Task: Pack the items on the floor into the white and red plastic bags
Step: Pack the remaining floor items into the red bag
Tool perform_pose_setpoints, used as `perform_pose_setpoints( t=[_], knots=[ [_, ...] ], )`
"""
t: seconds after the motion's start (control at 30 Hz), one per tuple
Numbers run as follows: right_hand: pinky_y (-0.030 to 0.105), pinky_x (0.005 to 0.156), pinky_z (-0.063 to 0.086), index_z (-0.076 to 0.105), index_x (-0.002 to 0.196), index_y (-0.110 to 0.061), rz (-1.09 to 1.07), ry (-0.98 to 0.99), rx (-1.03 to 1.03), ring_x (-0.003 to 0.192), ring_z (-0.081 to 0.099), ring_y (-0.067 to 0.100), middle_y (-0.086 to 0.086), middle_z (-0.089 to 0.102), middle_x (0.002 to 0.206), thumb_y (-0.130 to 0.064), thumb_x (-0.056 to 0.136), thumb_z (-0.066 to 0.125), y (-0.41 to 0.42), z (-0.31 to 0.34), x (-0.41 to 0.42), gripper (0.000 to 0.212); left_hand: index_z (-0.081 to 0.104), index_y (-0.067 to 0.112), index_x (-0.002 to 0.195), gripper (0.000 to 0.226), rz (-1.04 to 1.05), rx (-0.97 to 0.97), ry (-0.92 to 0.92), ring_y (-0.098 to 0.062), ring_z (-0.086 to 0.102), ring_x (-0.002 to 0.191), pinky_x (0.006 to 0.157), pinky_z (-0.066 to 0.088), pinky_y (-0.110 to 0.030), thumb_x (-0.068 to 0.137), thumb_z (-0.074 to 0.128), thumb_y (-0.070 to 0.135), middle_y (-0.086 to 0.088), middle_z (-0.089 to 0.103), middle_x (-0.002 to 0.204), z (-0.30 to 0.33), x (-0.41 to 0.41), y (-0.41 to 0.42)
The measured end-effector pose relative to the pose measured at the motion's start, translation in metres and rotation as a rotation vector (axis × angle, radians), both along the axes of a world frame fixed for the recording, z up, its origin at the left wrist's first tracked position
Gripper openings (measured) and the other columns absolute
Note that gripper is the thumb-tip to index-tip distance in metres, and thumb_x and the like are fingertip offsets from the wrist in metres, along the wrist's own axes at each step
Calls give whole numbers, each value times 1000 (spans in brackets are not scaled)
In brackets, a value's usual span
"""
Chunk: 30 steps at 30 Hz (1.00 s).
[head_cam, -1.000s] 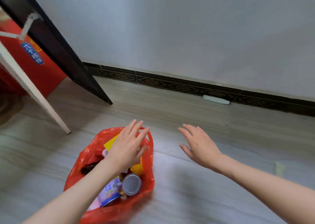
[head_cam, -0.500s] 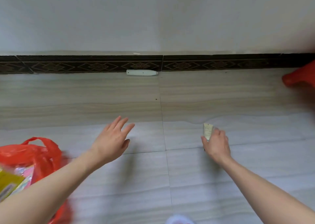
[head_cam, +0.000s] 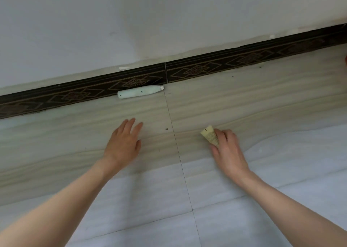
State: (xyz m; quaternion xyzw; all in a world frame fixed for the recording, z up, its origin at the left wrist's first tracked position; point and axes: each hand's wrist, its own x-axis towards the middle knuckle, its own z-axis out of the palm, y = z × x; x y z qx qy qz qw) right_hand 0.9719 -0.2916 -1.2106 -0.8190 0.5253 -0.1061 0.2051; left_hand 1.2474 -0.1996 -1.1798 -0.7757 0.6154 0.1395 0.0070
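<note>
My right hand (head_cam: 228, 149) is closed around a small pale yellow tube (head_cam: 209, 136) that lies on the floor tiles; only the tube's flat far end sticks out past my fingers. My left hand (head_cam: 124, 143) hovers over the floor to the left with its fingers spread and nothing in it. A pale mint-green handle-shaped item (head_cam: 139, 94) lies flat against the skirting board, beyond my left hand. Neither the red nor the white bag shows in this view.
A dark patterned skirting board (head_cam: 206, 70) runs along the foot of the white wall. A sliver of something red (head_cam: 346, 58) touches the right edge. The floor is pale grey tile with grout lines.
My view has swung right, so the red bag has left the frame. My right hand has reached the yellow tube and closed on it. My left hand has moved forward, still empty.
</note>
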Motion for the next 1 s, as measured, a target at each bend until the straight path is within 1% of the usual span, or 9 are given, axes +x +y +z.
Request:
perform_pose_setpoints(
  t=[0.1, 0.17, 0.23, 0.33, 0.47, 0.7, 0.77, 0.9, 1.0],
  knots=[
    [44, 76, 50, 54, 120, 5, 129, -42, -57, 86, 55, 42, 24, 57, 99, 0, 72, 71, -17, -5, 45, 51, 12, 13, 147, 60, 17, 3, -106, -30, 6, 142, 114, 14, -42, 94, 42, 20, -13, 7, 155, -5, 25, -41],
    [45, 79, 49, 51, 124, 3, 160, -70, -26, 91, 52, 40, 23, 54, 104, -2, 77, 66, -20, -11, 66, 49, 8, 12, 147, 63, 51, 0, -145, -31, 6, 142, 114, 15, -43, 94, 42, 19, -14, 6, 154, -8, 40, -63],
    [48, 73, 51, 54, 121, 2, 157, -74, -33, 84, 54, 40, 23, 56, 99, 0, 73, 69, -19, -19, 75, 50, 9, 10, 146, 64, 85, -14, -149, -32, 9, 141, 113, 16, -44, 93, 44, 15, -15, 9, 153, -12, 52, -77],
    [46, 70, 51, 57, 117, 3, 117, -78, -22, 78, 55, 40, 22, 56, 92, 1, 68, 72, -19, -26, 76, 51, 11, 9, 145, 65, 82, 7, -145, -31, 17, 137, 112, 19, -46, 90, 47, 13, -13, 18, 149, -19, 62, -88],
    [44, 63, 51, 59, 112, 1, 140, -25, -51, 72, 56, 37, 19, 57, 88, -7, 67, 64, -20, -22, 77, 47, 22, 13, 143, 58, 147, 2, -188, -32, 30, 120, 101, 28, -43, 91, 48, 19, -13, 29, 135, -16, 67, -101],
    [39, 47, 47, 63, 104, 0, 198, 208, -85, 65, 59, 34, 15, 60, 81, 3, 40, 78, -5, -10, 74, 66, 43, 6, 122, 32, 253, -28, 9, -33, 53, 101, 82, 45, -42, 91, 49, 7, -16, 51, 115, -14, 54, -70],
    [43, 54, 48, 60, 111, 2, 187, 205, -66, 73, 58, 39, 19, 59, 88, 7, 51, 74, 3, -2, 73, 62, 45, 6, 124, 33, 264, -55, 54, -32, 52, 100, 82, 45, -41, 91, 47, 7, -16, 51, 114, -11, 50, -51],
    [46, 86, 42, 47, 128, 1, 194, 99, 28, 103, 48, 41, 22, 53, 113, 0, 80, 54, 26, 22, 71, 48, 50, 7, 124, 33, 326, -123, 61, -35, 52, 98, 78, 43, -44, 91, 47, 7, -16, 51, 113, 7, 43, -9],
    [43, 88, 42, 52, 119, 4, 225, -4, 40, 100, 51, 41, 24, 55, 107, -1, 80, 58, 58, 42, 67, 40, 49, 8, 125, 33, 388, -80, 76, -38, 53, 98, 80, 43, -44, 93, 46, 12, -16, 50, 116, 26, 38, 40]
  ],
)
